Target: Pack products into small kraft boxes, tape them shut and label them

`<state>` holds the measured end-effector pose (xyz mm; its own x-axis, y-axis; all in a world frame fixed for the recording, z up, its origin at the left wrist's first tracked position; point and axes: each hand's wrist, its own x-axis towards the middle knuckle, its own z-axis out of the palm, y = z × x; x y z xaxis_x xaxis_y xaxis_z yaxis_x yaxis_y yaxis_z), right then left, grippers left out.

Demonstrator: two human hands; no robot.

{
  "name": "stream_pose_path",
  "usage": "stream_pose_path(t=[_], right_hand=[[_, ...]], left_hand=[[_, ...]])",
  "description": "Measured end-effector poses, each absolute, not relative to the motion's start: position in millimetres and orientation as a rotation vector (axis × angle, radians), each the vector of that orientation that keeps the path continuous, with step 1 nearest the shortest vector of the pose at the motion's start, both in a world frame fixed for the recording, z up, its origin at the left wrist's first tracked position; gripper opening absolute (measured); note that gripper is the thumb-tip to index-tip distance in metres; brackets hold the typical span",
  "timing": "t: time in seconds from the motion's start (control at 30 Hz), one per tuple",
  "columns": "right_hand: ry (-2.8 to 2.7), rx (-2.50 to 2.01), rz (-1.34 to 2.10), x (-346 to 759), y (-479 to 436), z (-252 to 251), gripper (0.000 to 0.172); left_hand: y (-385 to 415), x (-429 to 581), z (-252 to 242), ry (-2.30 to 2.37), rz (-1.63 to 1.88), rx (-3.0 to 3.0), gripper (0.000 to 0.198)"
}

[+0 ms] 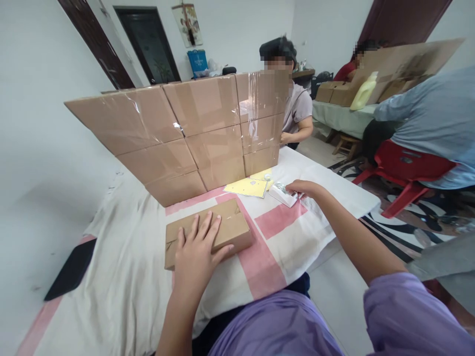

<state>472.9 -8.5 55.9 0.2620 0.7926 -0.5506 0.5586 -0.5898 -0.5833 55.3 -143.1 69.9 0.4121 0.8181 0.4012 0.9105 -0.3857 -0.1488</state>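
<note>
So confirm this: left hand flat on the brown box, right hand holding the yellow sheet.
Not quite. In the head view the right hand reaches the small white object beside the yellow sheet, not the sheet itself. The left hand does lie flat on the brown box.

Cloth-covered table (122, 282), as we see it from the near side. The cloth is white, crossed by pink bands (261, 264). A cardboard screen (208, 128) stands upright across the far side. Before it we find a flat brown box (233, 223) near the middle, yellow sheets (247, 187) at the screen's foot, and a small white tray (284, 196) just to their right. A dark flat thing (70, 271) lies at the left edge.
</note>
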Motion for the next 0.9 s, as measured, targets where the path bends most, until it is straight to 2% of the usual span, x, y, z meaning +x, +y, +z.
stream_pose_path(t=[0.5,0.9], right_hand=[[-1.255,-2.243,1.210,471.0,-22.7,63.6,0.025],[-1.189,-2.232,1.138,464.0,-23.7,63.5,0.030]], left_hand=[[-145.5,56.3,74.2,-1.539,-0.339,-2.364,0.069],[-146.1,56.9,73.7,-1.534,-0.346,-2.357,0.067]])
